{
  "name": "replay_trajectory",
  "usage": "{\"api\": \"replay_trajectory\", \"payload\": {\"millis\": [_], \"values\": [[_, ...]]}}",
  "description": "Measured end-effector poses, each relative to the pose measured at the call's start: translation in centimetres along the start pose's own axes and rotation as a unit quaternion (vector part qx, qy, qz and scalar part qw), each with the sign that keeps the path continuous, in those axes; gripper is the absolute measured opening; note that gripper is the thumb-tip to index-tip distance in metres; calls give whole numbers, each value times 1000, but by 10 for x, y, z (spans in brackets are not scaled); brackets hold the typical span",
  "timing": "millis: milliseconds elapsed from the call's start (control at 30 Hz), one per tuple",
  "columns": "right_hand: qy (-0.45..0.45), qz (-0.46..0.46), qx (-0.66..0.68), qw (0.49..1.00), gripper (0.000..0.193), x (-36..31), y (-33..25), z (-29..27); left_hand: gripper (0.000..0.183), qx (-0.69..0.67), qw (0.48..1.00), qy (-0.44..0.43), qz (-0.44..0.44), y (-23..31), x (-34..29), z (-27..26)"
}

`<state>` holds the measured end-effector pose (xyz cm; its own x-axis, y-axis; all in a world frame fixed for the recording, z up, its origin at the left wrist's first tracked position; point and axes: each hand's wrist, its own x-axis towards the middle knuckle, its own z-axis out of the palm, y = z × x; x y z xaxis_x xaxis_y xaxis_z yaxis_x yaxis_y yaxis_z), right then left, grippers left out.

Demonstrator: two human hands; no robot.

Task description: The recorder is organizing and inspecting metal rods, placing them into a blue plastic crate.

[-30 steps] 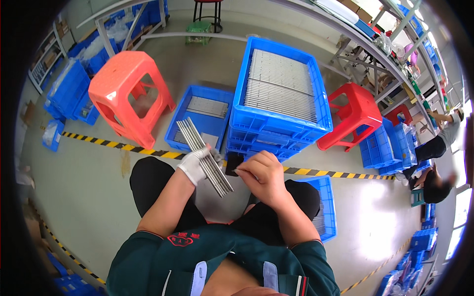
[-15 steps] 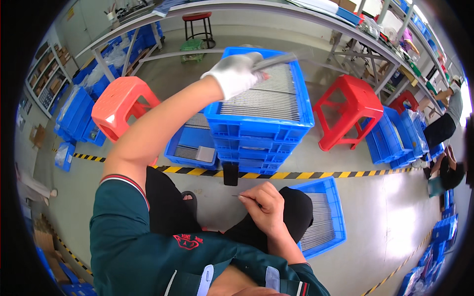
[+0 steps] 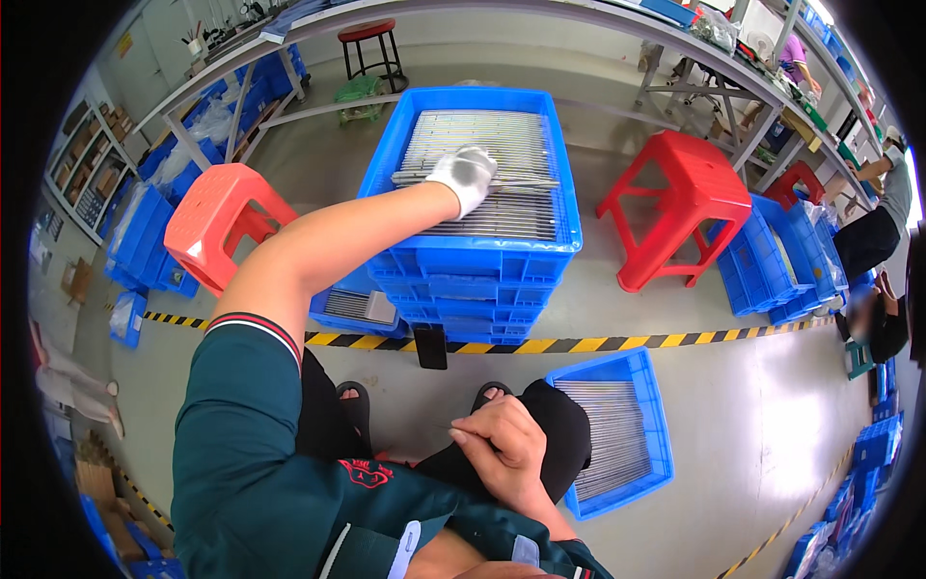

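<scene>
Along the back we see a long table [image 3: 236, 60], and in front of it a stack of blue crates [image 3: 463, 289]. On the floor to the right, we find another blue crate [image 3: 654, 400] filled with metal rods [image 3: 608, 434], its left edge beside the right knee. We note a red emblem [image 3: 367, 474] with small red lettering on the dark green shirt [image 3: 251, 425]. The gloved left hand [image 3: 468, 179] is curled over a bunch of rods [image 3: 526, 182] in the stack's top crate; these lie slightly askew across the rows, midway between near and far edges, one end close to the left edge. The bare right hand [image 3: 503, 439] pinches a thin dark piece [image 3: 451, 426], too small for us to identify, between thumb and forefinger.
</scene>
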<state>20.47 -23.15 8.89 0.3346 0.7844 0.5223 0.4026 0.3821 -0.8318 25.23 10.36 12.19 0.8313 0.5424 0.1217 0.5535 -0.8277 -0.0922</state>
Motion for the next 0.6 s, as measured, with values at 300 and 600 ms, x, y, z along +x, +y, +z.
{"api": "replay_trajectory", "payload": {"millis": [300, 600], "values": [[-19, -15, 57, 998, 16, 8, 5, -5, 59, -96, 995, -1, 29, 2, -6, 11], [-30, -7, 67, 997, 16, 10, 7, -5, 68, -39, 998, 9, 44, -2, 11, 15]]}}
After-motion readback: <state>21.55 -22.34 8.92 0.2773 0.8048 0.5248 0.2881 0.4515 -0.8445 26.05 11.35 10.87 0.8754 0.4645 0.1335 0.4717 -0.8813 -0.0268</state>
